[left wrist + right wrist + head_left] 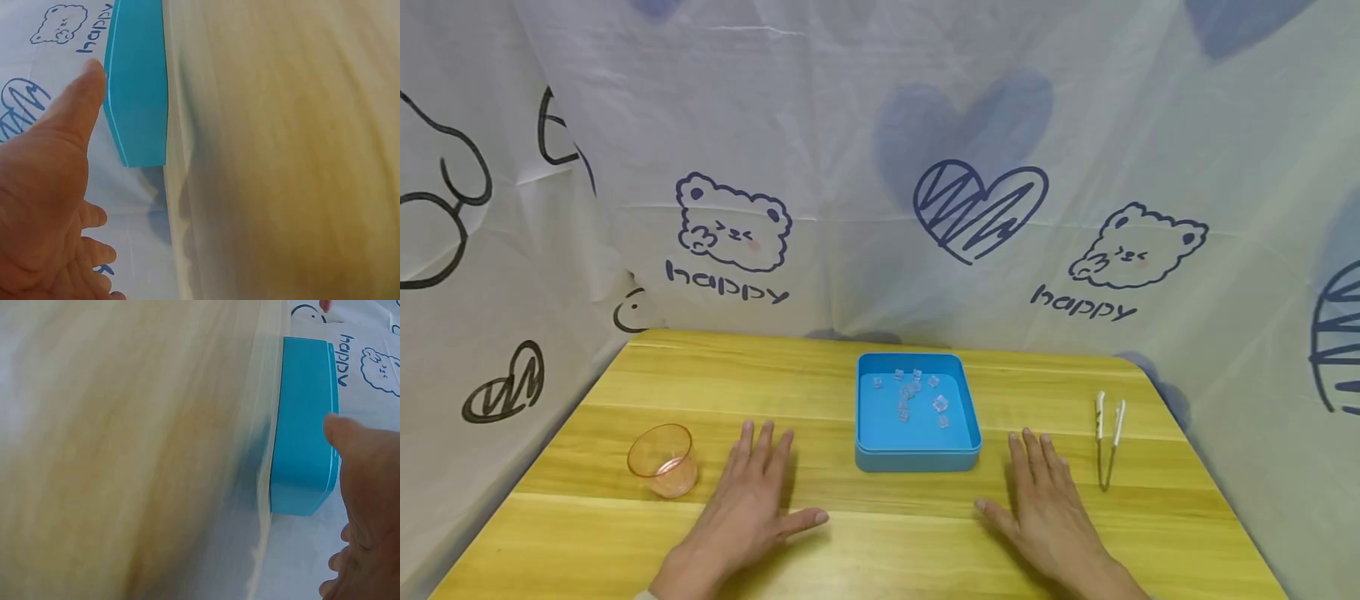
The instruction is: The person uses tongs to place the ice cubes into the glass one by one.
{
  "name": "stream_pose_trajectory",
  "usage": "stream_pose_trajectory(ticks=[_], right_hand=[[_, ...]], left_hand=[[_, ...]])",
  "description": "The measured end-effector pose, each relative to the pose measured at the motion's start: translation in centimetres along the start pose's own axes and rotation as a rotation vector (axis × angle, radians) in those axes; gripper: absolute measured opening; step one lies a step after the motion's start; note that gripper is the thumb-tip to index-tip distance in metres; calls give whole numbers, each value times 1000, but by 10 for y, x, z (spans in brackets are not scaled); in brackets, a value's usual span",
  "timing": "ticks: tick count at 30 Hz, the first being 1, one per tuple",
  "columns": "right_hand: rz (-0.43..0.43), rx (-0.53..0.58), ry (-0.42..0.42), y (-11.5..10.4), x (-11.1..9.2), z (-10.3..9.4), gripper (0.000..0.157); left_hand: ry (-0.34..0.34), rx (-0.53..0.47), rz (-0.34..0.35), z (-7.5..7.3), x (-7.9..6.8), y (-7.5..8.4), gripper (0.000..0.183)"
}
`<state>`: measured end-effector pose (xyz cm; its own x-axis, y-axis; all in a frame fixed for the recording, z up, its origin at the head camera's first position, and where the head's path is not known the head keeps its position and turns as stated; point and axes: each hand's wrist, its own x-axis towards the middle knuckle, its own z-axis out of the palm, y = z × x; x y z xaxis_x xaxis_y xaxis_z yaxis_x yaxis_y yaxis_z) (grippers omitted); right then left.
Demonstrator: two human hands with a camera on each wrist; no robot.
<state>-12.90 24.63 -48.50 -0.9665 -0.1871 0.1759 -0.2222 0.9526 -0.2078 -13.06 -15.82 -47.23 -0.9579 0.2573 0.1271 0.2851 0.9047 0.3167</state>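
Note:
My left hand point(747, 500) is spread with straight fingers over the wooden table, between an orange clear cup point(664, 462) and a blue square box point(917, 461). To the right of the box my right hand point(1043, 508) is likewise spread, thumb pointing inward, holding nothing. Several small clear cubes point(940, 403) lie scattered inside the box. Beyond the right hand's fingers is a pair of tongs point(1103, 450) with white tips. In the left wrist view the thumb overlaps the side of the box point(139, 87); the right wrist view shows the other thumb before the box point(303, 425) too.
The wooden tabletop point(895, 542) carries the box near its back middle, the cup at left and the tongs at right. A white cloth point(850, 208) printed with hearts and bears hangs behind the table and along both sides.

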Motion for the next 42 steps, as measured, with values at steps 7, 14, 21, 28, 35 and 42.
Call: stream_pose_trajectory(ticks=[7,14,21,28,35,42], right_hand=[[-24,36,79,3,2,0,88],[-18,82,222,9,3,0,82],[-5,94,283,15,5,2,70],[27,112,289,21,9,0,62],[55,120,268,25,9,-3,60],[45,111,350,27,10,-1,58]], left_hand=[[96,6,2,-12,5,-3,99],[222,-43,-54,-29,9,-8,77],[341,-66,-83,-45,8,-22,67],[346,-73,-177,-57,-2,-44,70],[273,-108,-291,-63,-10,-70,89],[172,-180,-360,-63,-16,-93,112]])
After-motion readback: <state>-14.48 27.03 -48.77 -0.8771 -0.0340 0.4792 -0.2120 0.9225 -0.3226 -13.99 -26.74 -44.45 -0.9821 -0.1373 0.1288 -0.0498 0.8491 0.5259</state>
